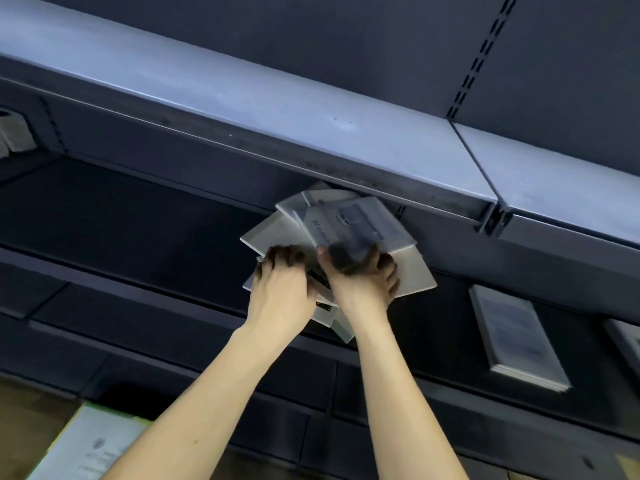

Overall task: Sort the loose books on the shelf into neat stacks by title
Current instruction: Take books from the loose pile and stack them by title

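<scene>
Both hands are up in the middle of the frame, working a messy fan of pale grey books [349, 223] that sits on the dark shelf [145, 216], tucked just under the front lip of the lighter upper shelf [277, 109]. The books are splayed at all sorts of angles, corners sticking out left, right and down toward the bottom of the frame, so no neat pile here. The top one has some blurry dark lettering and a darker patch on the cover, can't read it.

Left hand [280, 289] is on the left side of the fan, fingers curled over the edge of the lower books, tips in shadow so the exact grip is hard to make out. Right hand [363, 278] is just beside it, nearly touching, fingers spread a bit and hooked over the near edge of the top books, thumb toward the centre. Both are motion-blurred at the fingertips.

Over at the right of the frame, well apart from the fan, there's a tidy stack [519, 337] of the same sort of pale books lying flat on the same shelf level. Bottom left corner shows a box [86, 445] with a greenish edge down on the brown floor [27, 410].
</scene>
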